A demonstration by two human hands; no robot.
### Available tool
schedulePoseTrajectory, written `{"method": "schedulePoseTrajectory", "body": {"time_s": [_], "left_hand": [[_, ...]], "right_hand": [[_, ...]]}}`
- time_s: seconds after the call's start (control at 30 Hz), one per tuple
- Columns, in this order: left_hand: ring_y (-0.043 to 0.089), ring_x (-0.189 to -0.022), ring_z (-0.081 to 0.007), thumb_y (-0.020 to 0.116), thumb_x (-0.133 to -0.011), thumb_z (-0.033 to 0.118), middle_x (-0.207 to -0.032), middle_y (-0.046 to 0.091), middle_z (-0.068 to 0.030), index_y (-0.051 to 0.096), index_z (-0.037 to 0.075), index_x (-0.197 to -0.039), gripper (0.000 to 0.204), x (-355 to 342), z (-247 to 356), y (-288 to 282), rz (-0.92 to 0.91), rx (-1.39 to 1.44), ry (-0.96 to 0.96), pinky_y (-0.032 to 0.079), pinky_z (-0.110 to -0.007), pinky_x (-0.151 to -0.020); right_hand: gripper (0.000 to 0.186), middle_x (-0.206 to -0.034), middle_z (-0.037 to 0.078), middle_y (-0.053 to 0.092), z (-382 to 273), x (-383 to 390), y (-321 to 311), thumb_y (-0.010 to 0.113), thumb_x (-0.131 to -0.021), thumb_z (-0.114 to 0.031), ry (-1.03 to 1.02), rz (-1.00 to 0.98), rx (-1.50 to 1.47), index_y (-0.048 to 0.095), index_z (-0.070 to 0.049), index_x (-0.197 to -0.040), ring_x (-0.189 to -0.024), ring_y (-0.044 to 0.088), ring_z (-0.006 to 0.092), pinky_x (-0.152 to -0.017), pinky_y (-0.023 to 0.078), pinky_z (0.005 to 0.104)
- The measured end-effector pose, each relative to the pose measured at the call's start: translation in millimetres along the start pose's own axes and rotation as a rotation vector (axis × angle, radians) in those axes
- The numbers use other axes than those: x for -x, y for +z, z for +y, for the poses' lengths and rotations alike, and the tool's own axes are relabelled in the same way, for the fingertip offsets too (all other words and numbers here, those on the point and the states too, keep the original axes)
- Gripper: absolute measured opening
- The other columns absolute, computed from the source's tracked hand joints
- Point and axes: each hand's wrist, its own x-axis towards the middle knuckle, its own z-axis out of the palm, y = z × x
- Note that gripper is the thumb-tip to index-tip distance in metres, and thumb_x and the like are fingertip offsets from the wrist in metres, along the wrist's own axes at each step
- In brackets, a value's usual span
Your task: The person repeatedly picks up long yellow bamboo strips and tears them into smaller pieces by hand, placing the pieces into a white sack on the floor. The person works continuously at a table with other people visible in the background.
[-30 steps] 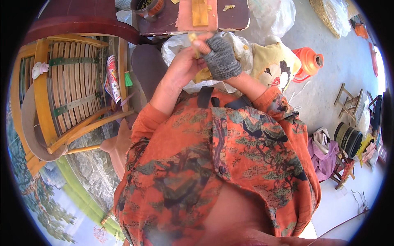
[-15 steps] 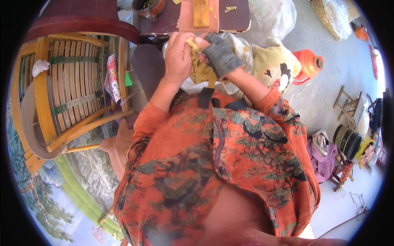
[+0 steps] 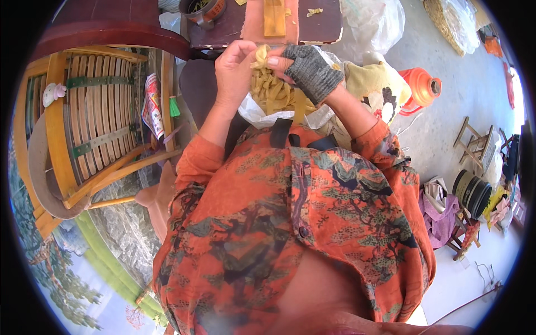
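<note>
A pale yellow flat strip, gathered into a small bunch (image 3: 261,56), is pinched between the fingertips of both my hands. My left hand (image 3: 233,71) is bare and grips it from the left. On the right, my right hand (image 3: 304,70) wears a grey fingerless glove, its thumb and fingers pressed on the bunch. Just below the hands lies a heap of similar yellow strips (image 3: 273,94) in a white plastic bag (image 3: 259,116) on my lap. One strip (image 3: 300,106) trails over the bag's near edge toward me.
Ahead, a dark board (image 3: 319,25) carries a pink cloth, a wooden block (image 3: 274,19) and a metal mug (image 3: 204,11). A slatted wooden chair (image 3: 103,106) stands at left. To the right are a cream patterned cloth (image 3: 374,84), an orange-red thermos (image 3: 420,86) and a small stool (image 3: 474,142).
My hands have moved slightly apart, the right one rightward and the left one leftward. The yellow bunch between them and the heap below now show more.
</note>
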Motion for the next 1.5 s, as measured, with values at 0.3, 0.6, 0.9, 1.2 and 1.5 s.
{"method": "schedulePoseTrajectory", "body": {"time_s": [0.3,0.6,0.9,1.2,1.5], "left_hand": [[0.057,-0.063,-0.0105,0.056,-0.087,0.006,-0.072,0.06,-0.0056,0.056,-0.003,-0.092,0.011,1.8,16.0,5.2,-0.011,0.028,-0.021,0.048,-0.023,-0.06],[0.051,-0.056,-0.0077,0.061,-0.084,0.011,-0.066,0.055,-0.0003,0.057,0.002,-0.099,0.018,-7.0,23.9,-18.4,0.059,0.273,-0.217,0.043,-0.019,-0.053],[0.039,-0.048,-0.0039,0.065,-0.08,0.012,-0.058,0.046,0.0046,0.057,0.007,-0.085,0.011,0.1,8.0,7.0,-0.015,0.293,-0.38,0.031,-0.019,-0.045],[0.042,-0.05,-0.0054,0.065,-0.08,0.014,-0.062,0.051,0.0025,0.059,0.004,-0.084,0.011,-33.8,1.9,-8.0,0.07,0.237,-0.326,0.034,-0.02,-0.047],[0.048,-0.061,-0.0044,0.061,-0.085,0.016,-0.074,0.054,0.0031,0.059,0.006,-0.099,0.017,-66.9,-13.3,-8.2,-0.1,-0.011,-0.241,0.041,-0.019,-0.056]], "right_hand": [[0.028,-0.06,0.004,0.054,10.7,-2.8,-6.8,0.063,-0.08,-0.025,0.129,0.035,-0.059,0.052,-0.001,-0.09,-0.054,0.05,0.0086,-0.051,0.041,0.0223],[0.023,-0.055,-0.001,0.047,13.5,-4.4,-34.9,0.061,-0.081,-0.027,0.151,0.051,0.04,0.055,-0.004,-0.081,-0.048,0.042,0.0064,-0.043,0.031,0.0203],[0.028,-0.055,0.001,0.048,39.7,-3.2,-8.6,0.059,-0.081,-0.031,0.252,-0.127,-0.101,0.056,-0.005,-0.075,-0.047,0.045,0.0089,-0.043,0.036,0.0232],[0.035,-0.062,0.009,0.057,14.4,-15.4,-9.8,0.062,-0.078,-0.035,0.009,0.181,0.348,0.061,0.0,-0.076,-0.058,0.055,0.0162,-0.057,0.043,0.0294],[0.029,-0.073,0.017,0.059,37.7,-61.4,-57.2,0.056,-0.081,-0.03,-0.162,0.348,0.804,0.064,-0.003,-0.079,-0.073,0.058,0.0311,-0.067,0.044,0.0389]]}}
